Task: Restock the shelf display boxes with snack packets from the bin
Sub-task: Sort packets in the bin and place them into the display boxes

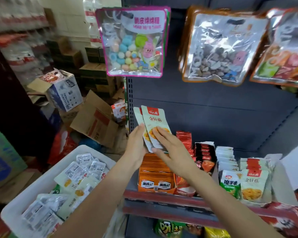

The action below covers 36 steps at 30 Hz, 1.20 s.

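— what's actually sitting on that shelf [162, 197] in front of you?

— lower middle of frame: my orange display box [156, 179] full of packets, a red box [184, 187] right beside it, then a black one [205, 156]. Further right, white packets [225, 157] and the green [230, 183] and yellow-print packs [254, 185] standing up front.

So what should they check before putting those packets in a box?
1. Packets held by left hand: ok.
2. Right hand on the front packet: ok.
3. Matching box found, at the shelf's right: ok.
4. Packets over that box: not ok, they are above the orange box.
5. Room in the matching box: cannot tell.
6. More packets in the bin: ok.
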Each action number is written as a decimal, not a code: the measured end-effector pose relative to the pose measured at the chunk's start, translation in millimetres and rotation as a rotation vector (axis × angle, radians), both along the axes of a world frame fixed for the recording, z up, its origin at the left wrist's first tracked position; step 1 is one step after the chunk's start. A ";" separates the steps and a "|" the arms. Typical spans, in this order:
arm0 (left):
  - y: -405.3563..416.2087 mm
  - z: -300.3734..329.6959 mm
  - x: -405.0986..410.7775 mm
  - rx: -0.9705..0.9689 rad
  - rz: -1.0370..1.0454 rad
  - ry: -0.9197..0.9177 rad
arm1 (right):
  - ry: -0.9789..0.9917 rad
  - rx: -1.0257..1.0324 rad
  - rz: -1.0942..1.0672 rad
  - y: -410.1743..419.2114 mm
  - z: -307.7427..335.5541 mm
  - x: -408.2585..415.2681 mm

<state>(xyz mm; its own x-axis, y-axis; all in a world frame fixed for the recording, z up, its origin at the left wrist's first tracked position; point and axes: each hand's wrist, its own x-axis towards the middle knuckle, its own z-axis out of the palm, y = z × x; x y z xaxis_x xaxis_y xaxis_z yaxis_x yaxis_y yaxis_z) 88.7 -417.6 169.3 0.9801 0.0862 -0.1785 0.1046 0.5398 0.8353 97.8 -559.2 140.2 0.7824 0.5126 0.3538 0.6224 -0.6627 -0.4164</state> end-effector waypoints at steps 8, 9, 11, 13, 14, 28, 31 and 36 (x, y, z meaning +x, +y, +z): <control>-29.6 -8.0 6.4 0.458 -0.131 -0.046 | 0.220 0.537 -0.333 -40.7 13.4 -6.5; -39.3 -10.0 7.1 0.494 -0.174 -0.060 | 0.262 0.566 -0.400 -49.8 13.5 -7.3; -64.5 -12.1 5.9 0.561 -0.253 -0.122 | 0.427 0.668 -0.430 -72.4 11.7 -9.6; -94.7 -11.6 0.4 0.609 -0.321 -0.190 | 0.514 0.771 -0.448 -101.0 7.8 -14.5; -109.8 -13.4 -1.8 0.636 -0.349 -0.210 | 0.524 0.825 -0.478 -117.4 6.4 -17.9; -299.8 -69.5 8.3 1.152 -0.332 -0.224 | 0.486 0.625 -0.623 -329.4 -32.9 -27.6; -315.5 -86.3 12.7 1.230 -0.331 -0.152 | 0.503 0.516 -0.634 -348.3 -50.4 -19.4; -330.8 -90.0 12.0 1.263 -0.187 -0.208 | 0.560 0.433 -0.641 -365.6 -71.3 -7.9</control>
